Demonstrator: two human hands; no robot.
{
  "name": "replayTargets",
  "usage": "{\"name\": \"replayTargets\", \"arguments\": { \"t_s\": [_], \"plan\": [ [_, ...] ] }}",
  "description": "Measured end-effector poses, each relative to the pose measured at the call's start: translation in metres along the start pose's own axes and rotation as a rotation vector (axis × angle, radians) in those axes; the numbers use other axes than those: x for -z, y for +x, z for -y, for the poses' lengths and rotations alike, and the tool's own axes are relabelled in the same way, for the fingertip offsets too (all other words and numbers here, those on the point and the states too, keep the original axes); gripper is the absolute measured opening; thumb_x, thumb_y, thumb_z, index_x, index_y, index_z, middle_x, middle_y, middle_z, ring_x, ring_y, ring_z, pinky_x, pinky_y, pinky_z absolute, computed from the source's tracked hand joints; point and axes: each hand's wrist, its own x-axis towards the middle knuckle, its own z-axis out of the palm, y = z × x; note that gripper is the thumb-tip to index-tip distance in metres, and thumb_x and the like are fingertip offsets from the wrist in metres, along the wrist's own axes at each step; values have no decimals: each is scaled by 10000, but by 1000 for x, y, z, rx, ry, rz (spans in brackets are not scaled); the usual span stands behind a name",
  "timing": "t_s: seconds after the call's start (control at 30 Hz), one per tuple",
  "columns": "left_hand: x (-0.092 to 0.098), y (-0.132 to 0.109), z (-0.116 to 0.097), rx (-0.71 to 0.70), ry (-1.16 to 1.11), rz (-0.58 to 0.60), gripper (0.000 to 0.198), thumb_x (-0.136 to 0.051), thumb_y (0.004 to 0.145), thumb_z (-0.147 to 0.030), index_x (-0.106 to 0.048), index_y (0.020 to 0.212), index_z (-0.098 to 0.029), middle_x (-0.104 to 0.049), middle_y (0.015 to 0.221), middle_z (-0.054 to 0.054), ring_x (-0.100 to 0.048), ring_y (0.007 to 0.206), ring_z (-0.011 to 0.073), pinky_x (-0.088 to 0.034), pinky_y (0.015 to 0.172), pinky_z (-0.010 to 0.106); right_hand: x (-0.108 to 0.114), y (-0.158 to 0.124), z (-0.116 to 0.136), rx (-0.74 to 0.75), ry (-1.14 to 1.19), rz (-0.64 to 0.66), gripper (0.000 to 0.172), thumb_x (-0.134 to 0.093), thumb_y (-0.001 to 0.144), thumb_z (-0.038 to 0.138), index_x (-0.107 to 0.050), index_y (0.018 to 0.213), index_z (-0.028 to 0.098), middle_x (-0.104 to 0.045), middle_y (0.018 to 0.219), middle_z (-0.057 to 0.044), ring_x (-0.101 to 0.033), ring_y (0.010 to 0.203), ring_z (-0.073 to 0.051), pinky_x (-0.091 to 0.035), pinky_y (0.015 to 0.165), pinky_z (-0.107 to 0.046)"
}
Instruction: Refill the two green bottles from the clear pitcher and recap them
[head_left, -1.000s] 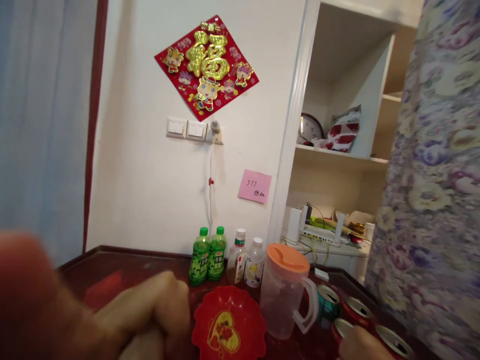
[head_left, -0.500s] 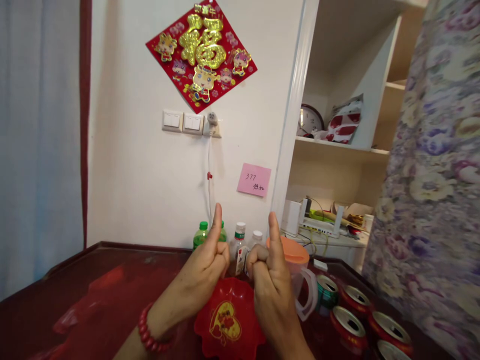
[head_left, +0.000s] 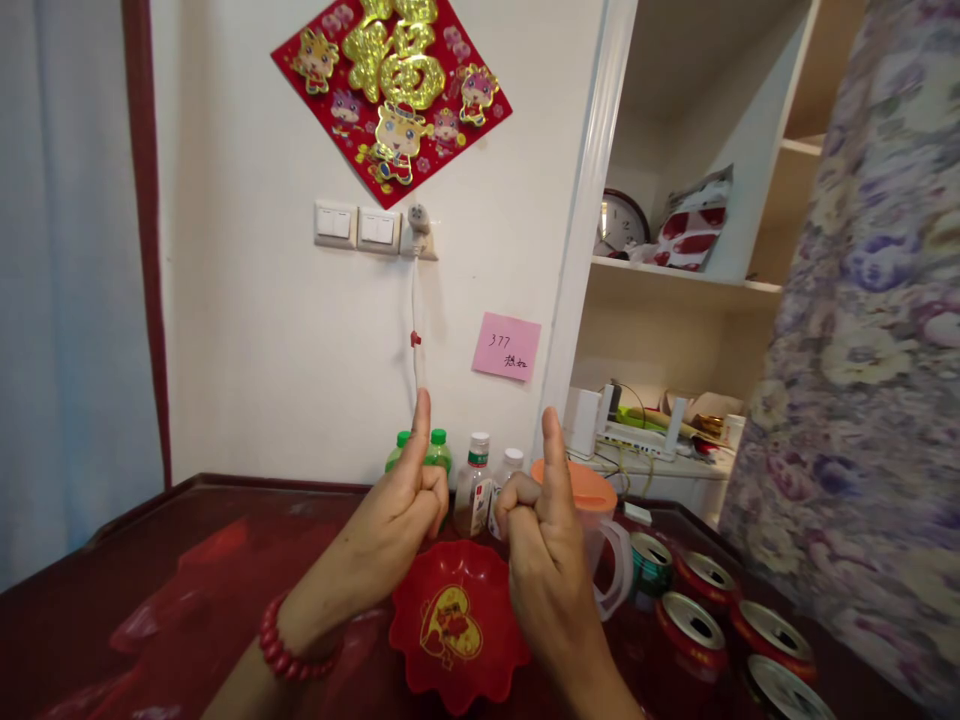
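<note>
My left hand is raised above the dark red table with its fingers curled into a fist and its thumb upright. A red bead bracelet circles that wrist. To the right, my right hand is also closed, one digit pointing straight up; nothing shows in either hand. Below and between them lies a red scalloped plate with a gold heart design. Behind the hands stand green-capped bottles and clear bottles with white caps. A clear pitcher with an orange lid is partly hidden by my right hand.
Several opened drink cans stand on the table at the right. A pink note and a red diamond decoration hang on the wall. A white router sits on the shelf, beside a floral curtain.
The view has tilted down slightly, so the wall decoration sits higher in it. Both hands keep their pose and have moved slightly apart in the picture.
</note>
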Motion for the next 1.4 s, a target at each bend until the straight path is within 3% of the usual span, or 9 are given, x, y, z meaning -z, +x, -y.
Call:
{"name": "replayTargets", "arguments": {
  "t_s": [0.4,0.87,1.17,1.23,1.3,1.33,1.4],
  "plan": [
    [0,2,1,2,-1,13,933,-391,908,-158,213,1611,-269,-481,628,-73,-396,547,117,-378,560,260,2,1,0,-30,14,19,792,-364,969,190,-37,1665,378,-405,716,48,-402,601,-142,-378,583,-262],
    [-1,4,-5,39,15,8,973,-392,870,-122,238,1598,-256,-478,614,-88,-396,533,104,-366,563,250,5,6,3,-28,-34,47,795,-350,950,225,-19,1663,345,-429,719,53,-444,622,-153,-425,653,-313],
    [-2,8,4,92,38,-2,963,-416,907,-108,222,1601,-304,-487,600,-92,-417,525,101,-386,564,233,3,5,-5,-73,23,45,766,-368,976,209,-55,1669,308,-420,715,48,-439,630,-149,-438,666,-311],
    [-2,8,4,81,-10,-42,972,-459,946,-160,249,1586,-344,-583,703,-60,-475,539,96,-423,574,234,6,5,-2,-66,54,55,722,-426,1015,255,-121,1664,338,-565,888,4,-517,686,-141,-481,687,-308],
    [-1,9,2,38,-82,-106,1052,-562,969,-283,309,1548,-400,-688,1069,55,-619,673,120,-510,641,271,18,8,5,-31,43,47,709,-518,1033,345,-175,1653,376,-571,1287,-68,-604,815,-149,-525,716,-308],
    [-1,9,1,12,-110,-138,1118,-622,957,-355,337,1527,-425,-629,1304,123,-680,803,156,-552,703,307,27,11,7,-6,24,23,719,-557,1028,388,-191,1647,388,-483,1445,-83,-629,874,-159,-541,725,-308],
    [1,10,-1,-32,-129,-179,1227,-710,904,-474,355,1512,-443,-383,1596,186,-684,1099,251,-584,862,393,52,18,10,29,-20,-69,697,-569,1025,446,-235,1634,383,-447,1503,-82,-655,911,-173,-558,734,-313]
  ]
}}
